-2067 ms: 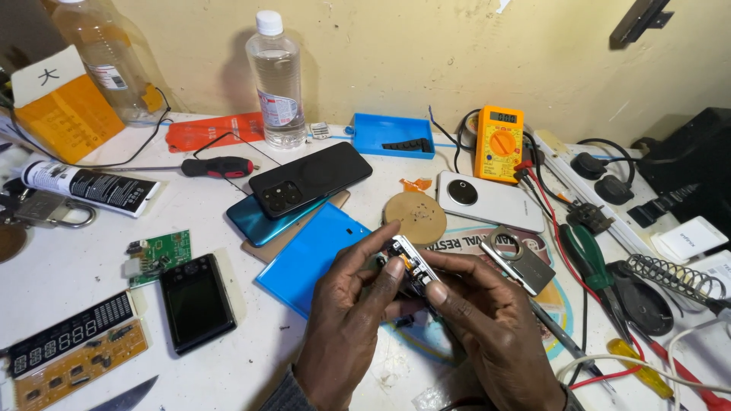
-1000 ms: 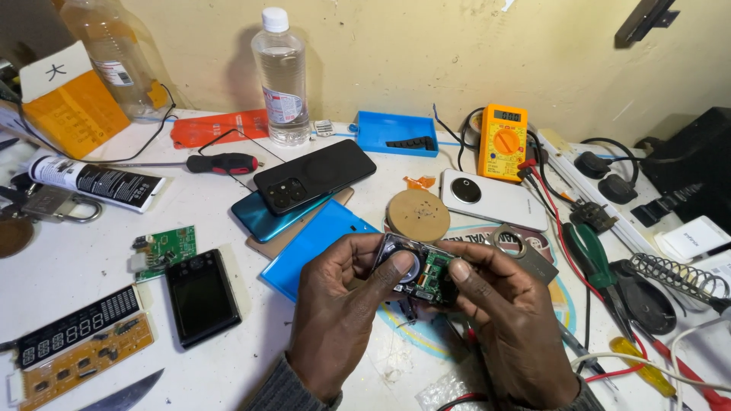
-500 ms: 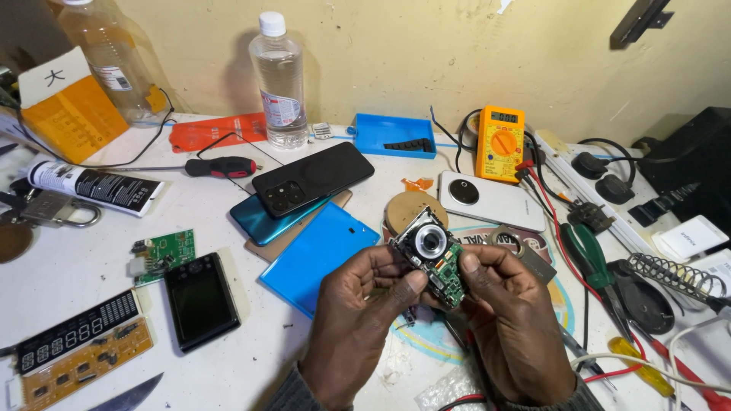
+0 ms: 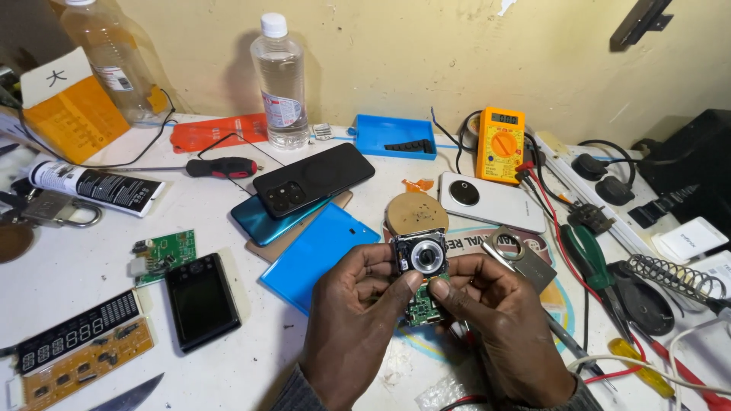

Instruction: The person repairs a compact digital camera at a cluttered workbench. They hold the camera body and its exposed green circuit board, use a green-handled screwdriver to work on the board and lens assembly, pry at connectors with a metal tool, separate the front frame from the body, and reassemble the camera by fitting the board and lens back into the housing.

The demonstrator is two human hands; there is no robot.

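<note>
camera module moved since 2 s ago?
Yes. The camera module has turned lens-up and risen in both hands, now overlapping the near edge of the round wooden disc, which it sat below before.

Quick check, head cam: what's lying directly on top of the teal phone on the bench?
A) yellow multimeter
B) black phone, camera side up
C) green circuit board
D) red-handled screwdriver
B: the black slab phone with its camera cluster facing up lies across the teal phone, while both hands hold a small round-lens camera module nearer the camera.
</note>
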